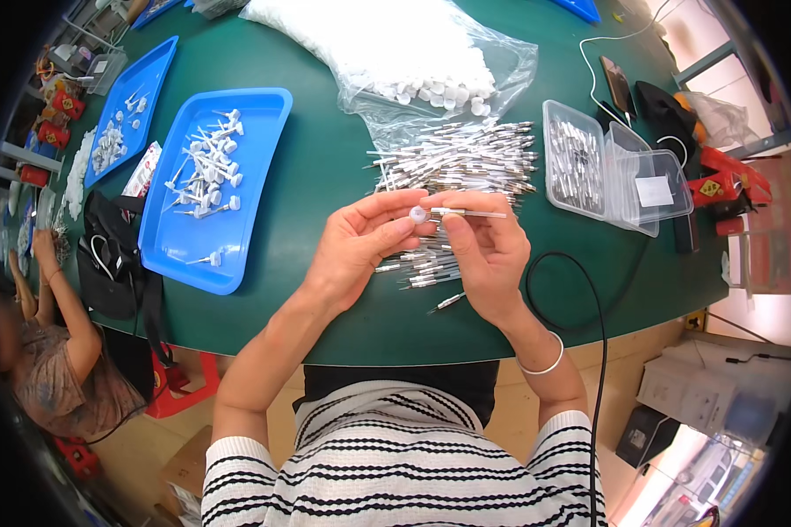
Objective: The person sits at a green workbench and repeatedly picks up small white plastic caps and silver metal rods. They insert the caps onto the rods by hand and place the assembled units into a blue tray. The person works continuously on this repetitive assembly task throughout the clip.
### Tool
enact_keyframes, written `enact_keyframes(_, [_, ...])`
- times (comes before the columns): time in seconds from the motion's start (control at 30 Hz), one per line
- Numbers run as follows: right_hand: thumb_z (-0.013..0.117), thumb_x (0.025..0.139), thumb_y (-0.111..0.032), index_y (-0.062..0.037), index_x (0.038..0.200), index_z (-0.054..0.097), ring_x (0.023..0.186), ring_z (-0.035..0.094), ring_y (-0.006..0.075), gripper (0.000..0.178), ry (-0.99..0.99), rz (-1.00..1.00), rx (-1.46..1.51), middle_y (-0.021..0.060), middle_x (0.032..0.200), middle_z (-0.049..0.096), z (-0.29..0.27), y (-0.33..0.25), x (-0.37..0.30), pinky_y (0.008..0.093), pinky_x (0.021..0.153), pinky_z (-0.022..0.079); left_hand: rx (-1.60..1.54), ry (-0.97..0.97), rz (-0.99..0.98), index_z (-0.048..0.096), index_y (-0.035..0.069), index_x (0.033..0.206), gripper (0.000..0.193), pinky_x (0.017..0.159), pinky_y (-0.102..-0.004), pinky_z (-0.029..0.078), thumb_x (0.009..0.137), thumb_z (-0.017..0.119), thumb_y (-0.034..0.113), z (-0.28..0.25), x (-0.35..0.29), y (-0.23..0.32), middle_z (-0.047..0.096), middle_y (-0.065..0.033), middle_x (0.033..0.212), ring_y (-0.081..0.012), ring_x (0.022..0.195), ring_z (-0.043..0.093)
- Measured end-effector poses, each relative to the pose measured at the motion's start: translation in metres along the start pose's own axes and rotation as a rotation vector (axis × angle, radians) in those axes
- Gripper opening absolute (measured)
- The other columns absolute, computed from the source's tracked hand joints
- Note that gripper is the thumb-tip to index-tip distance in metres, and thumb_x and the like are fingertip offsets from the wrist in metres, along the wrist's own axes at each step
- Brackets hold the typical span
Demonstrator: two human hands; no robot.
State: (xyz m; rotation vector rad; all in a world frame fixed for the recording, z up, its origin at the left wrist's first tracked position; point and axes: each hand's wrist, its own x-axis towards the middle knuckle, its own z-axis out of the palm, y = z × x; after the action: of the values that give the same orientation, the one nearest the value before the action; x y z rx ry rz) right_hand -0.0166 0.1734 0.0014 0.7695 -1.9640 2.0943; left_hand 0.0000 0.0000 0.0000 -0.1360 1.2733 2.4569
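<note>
My left hand (356, 246) pinches a small white round cap (418, 214) between thumb and fingers. In my right hand (492, 255) is a thin metal-and-white rod (470, 213), held level with one end at the cap. Whether the rod sits inside the cap or only touches it, I cannot tell. Beneath and beyond both hands lies a heap of similar rods (466, 158) on the green table. Past the heap, a clear plastic bag (369, 44) spills many white caps. At the left, a blue tray (281, 114) carries several capped rods (211, 167).
A clear plastic box (576, 158) of rods stands right of the heap, its lid (664, 189) beside it. A black cable (602, 334) loops near my right arm. A black bag (110, 255) and a second blue tray (154, 66) are at the left, near another person (53, 369).
</note>
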Motion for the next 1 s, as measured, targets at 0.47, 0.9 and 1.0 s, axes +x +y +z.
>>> enact_keyframes(0.47, [0.057,0.092,-0.005,0.0028,0.103,0.057,0.086,0.067,0.0159,0.013,0.048,0.045,-0.002,0.0107,0.096,0.066,-0.001,0.003,0.0,0.0266,0.074,0.054,0.046,0.102,0.169,0.06,-0.002,0.11,0.022,0.079,-0.0262,0.054,0.089,0.061,0.005,0.004,0.002,-0.007,0.066,-0.0104,0.106,-0.0141,0.093,0.064])
enact_keyframes(0.9, [0.062,0.089,-0.005,0.0014,0.096,0.06,0.079,0.067,0.0133,0.01,0.082,0.078,-0.024,0.0079,0.089,0.067,-0.004,0.002,0.0,0.0249,0.07,0.054,-0.102,0.043,-0.037,0.06,-0.003,0.115,0.025,0.07,-0.0187,0.056,0.091,0.06,0.006,-0.003,0.004,0.0,0.067,-0.0092,0.096,-0.012,0.084,0.067])
enact_keyframes(1.0, [0.064,0.088,-0.005,0.0009,0.094,0.06,0.076,0.067,0.0127,0.009,0.081,0.105,-0.044,0.0071,0.087,0.067,-0.003,0.0,-0.001,0.0245,0.069,0.053,-0.146,0.014,-0.061,0.06,-0.003,0.114,0.026,0.073,-0.0195,0.055,0.091,0.06,0.007,-0.005,0.004,-0.001,0.067,-0.0096,0.098,-0.0125,0.086,0.066])
